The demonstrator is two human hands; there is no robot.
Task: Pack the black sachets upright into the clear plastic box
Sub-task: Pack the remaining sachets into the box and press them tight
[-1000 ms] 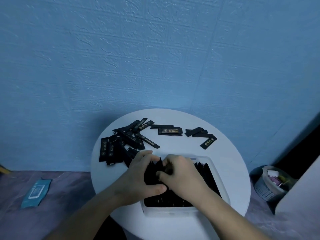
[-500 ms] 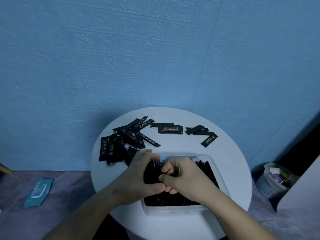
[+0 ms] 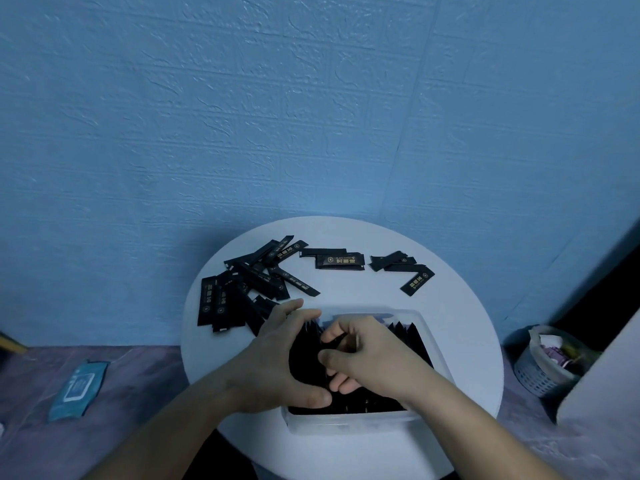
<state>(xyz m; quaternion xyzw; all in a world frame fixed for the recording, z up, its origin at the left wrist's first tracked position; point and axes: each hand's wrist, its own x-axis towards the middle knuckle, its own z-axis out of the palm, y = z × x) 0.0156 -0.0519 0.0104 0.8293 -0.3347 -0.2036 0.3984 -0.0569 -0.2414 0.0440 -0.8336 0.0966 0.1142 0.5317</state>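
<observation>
My left hand [image 3: 273, 362] is cupped round a bundle of black sachets [image 3: 304, 358] standing in the clear plastic box [image 3: 349, 422], thumb on the near side and fingers wrapped over the far side. My right hand [image 3: 367, 358] has its fingers curled in against the same bundle and seems to pinch the tops, though exactly which sachets it has I cannot tell. More stand on end at the box's right side, their pointed corners poking up.

The loose sachets [image 3: 249, 282] lie flat on the table [image 3: 460, 341] beyond the box, some overlapping in a heap at the left, others in small groups to the right.

These look thin, light and glossy, so I expect them to slide on each other and fan out or topple if I let go. I judge it best to squeeze a bundle across its flat faces, near the middle, and to lift loose ones by a long edge.
</observation>
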